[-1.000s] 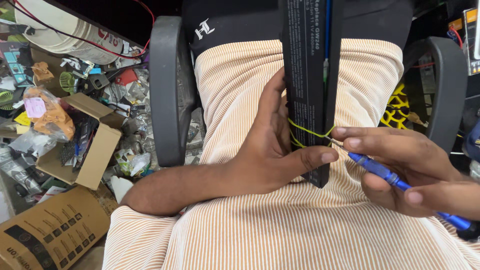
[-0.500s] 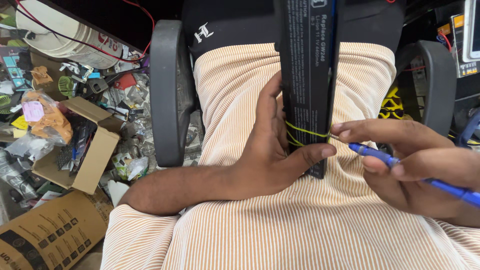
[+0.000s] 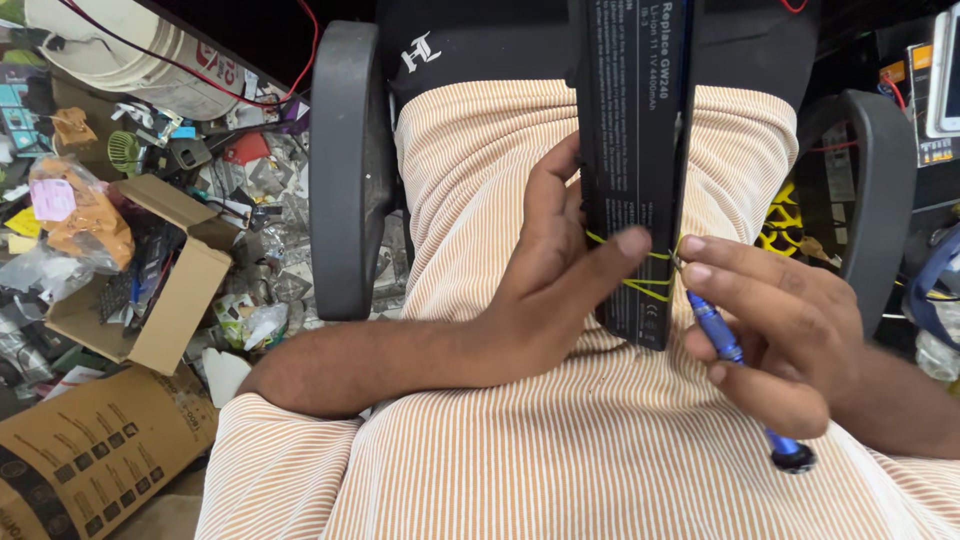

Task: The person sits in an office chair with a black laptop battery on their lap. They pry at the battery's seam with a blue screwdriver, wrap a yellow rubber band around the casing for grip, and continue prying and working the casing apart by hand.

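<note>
We see the long black laptop battery pack (image 3: pixel 634 150) standing on end over the lap, nearer the camera than half a second ago, its label side facing us. A yellow rubber band (image 3: pixel 640 270) wraps its lower end in two or three strands. The left thumb now lies across the band, where before it sat lower at the pack's edge, so the grip has tightened. Our left hand (image 3: pixel 555 265) clasps the pack from the left. Our right hand (image 3: pixel 775 320) pinches a blue screwdriver (image 3: pixel 735 365), its tip touching the pack's right edge at the band. A black chair armrest (image 3: pixel 340 170) and an open cardboard box (image 3: pixel 150 300) lie leftward.
</note>
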